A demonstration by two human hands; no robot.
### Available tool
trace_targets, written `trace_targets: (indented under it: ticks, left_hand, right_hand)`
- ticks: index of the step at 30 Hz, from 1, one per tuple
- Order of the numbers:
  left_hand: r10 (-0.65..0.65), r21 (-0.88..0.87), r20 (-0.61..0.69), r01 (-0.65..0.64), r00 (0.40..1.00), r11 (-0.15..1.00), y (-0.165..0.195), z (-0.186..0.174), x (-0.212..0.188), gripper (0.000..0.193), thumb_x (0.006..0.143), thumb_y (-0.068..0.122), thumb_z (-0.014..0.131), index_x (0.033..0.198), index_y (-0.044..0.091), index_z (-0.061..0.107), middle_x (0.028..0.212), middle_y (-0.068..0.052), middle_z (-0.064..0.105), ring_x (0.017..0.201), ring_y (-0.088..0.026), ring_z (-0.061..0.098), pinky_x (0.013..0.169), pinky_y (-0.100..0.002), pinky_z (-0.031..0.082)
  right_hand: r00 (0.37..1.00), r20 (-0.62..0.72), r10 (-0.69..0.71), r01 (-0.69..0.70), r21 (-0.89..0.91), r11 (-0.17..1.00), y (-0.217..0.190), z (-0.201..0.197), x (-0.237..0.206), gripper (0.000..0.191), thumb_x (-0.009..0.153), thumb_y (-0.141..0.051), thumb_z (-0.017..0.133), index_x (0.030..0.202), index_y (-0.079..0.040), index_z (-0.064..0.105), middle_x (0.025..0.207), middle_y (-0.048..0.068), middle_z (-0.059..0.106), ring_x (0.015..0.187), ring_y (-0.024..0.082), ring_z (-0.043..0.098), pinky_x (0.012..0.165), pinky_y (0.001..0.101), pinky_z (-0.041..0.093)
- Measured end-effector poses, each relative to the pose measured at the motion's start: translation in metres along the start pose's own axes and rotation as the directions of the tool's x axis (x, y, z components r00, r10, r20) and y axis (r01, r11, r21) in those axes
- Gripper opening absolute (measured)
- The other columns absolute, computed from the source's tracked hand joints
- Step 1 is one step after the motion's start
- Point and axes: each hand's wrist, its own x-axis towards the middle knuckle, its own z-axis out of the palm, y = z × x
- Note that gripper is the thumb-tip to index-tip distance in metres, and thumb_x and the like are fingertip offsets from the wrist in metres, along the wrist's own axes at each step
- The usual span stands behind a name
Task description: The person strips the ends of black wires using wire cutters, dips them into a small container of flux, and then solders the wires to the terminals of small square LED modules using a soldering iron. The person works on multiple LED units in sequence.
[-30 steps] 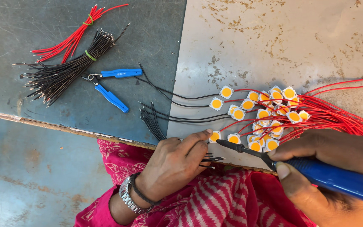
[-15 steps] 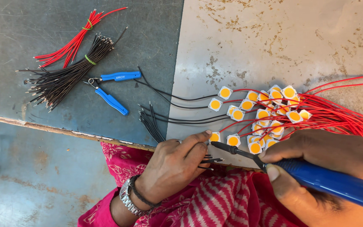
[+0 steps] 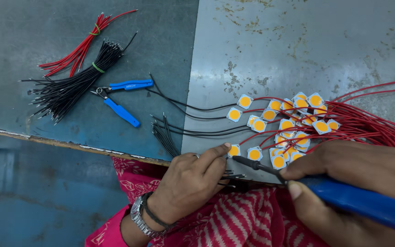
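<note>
My right hand (image 3: 357, 178) grips a blue-handled soldering iron (image 3: 344, 194); its dark tip (image 3: 241, 160) lies just beside a small square LED chip (image 3: 234, 150) with a yellow centre. My left hand (image 3: 193, 180) pinches thin black wires at the table's near edge, index finger stretched to that chip. Several more yellow LED chips (image 3: 289, 123) lie in a cluster on the grey metal sheet (image 3: 298, 50), wired with red wires (image 3: 371, 123) that run off right and black wires (image 3: 193, 110) that trail left.
On the dark table part (image 3: 33, 36) lie a blue-handled cutter (image 3: 122, 98), a tied bundle of black wires (image 3: 69, 87) and a tied bundle of red wires (image 3: 81, 48). The table's edge (image 3: 69, 144) runs near my lap, covered in pink patterned cloth (image 3: 234, 219).
The soldering iron tip has slid left to the chip at my left index finger. My left hand stays on the black wires, its index finger now stretched out.
</note>
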Motion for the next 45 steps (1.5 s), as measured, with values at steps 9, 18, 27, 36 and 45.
trace_targets:
  ticks: [9,18,27,36,45]
  left_hand:
    - [0.003,-0.002,0.014,-0.003,1.000,1.000,0.000,-0.002,0.001,0.025,0.081,0.018,0.075,0.099,0.004,0.066,0.128,-0.007,0.069,0.064,-0.021,0.062,0.061,-0.035,0.050]
    - [0.004,-0.062,0.012,-0.003,1.000,0.998,-0.001,0.001,0.003,0.032,0.078,0.021,0.080,0.100,0.004,0.065,0.127,-0.009,0.068,0.068,-0.023,0.065,0.062,-0.036,0.052]
    - [-0.006,-0.145,-0.030,0.002,1.000,0.989,-0.001,-0.001,0.008,0.037,0.075,0.021,0.083,0.102,0.003,0.066,0.124,-0.008,0.068,0.073,-0.026,0.068,0.063,-0.038,0.053]
    - [-0.118,-0.357,-0.216,0.034,0.969,0.934,-0.003,0.010,0.010,0.033,0.080,0.015,0.082,0.105,0.004,0.064,0.110,-0.009,0.069,0.087,-0.031,0.071,0.073,-0.038,0.057]
    - [-0.221,-0.551,-0.397,-0.038,0.891,0.834,-0.005,0.016,0.016,0.025,0.094,0.014,0.077,0.110,-0.001,0.066,0.103,-0.014,0.069,0.092,-0.029,0.073,0.080,-0.035,0.058]
  right_hand:
    - [0.998,-0.020,0.063,-0.064,-0.032,0.997,0.017,-0.004,-0.015,0.017,0.077,-0.016,0.077,0.093,-0.010,0.075,0.082,0.004,0.076,0.077,0.015,0.073,0.070,0.0270,0.060]
    - [0.921,-0.268,0.283,-0.229,0.215,0.949,0.034,0.008,-0.053,0.020,0.096,-0.013,0.069,0.113,-0.002,0.066,0.098,0.013,0.073,0.083,0.018,0.071,0.084,0.0269,0.057]
    - [0.969,-0.242,0.053,-0.005,0.193,0.981,0.022,0.059,-0.015,0.029,0.091,-0.002,0.069,0.118,-0.009,0.059,0.113,0.013,0.074,0.103,0.023,0.074,0.089,0.0335,0.060]
    - [0.981,-0.073,-0.180,0.183,0.042,0.982,0.039,0.068,-0.015,0.052,0.086,0.003,0.078,0.126,-0.013,0.048,0.126,0.013,0.067,0.114,0.025,0.072,0.093,0.0362,0.059]
    - [0.957,-0.185,-0.224,0.239,0.061,0.969,0.053,0.075,-0.032,0.055,0.094,0.008,0.079,0.132,-0.010,0.043,0.134,0.017,0.063,0.114,0.026,0.073,0.095,0.0338,0.061]
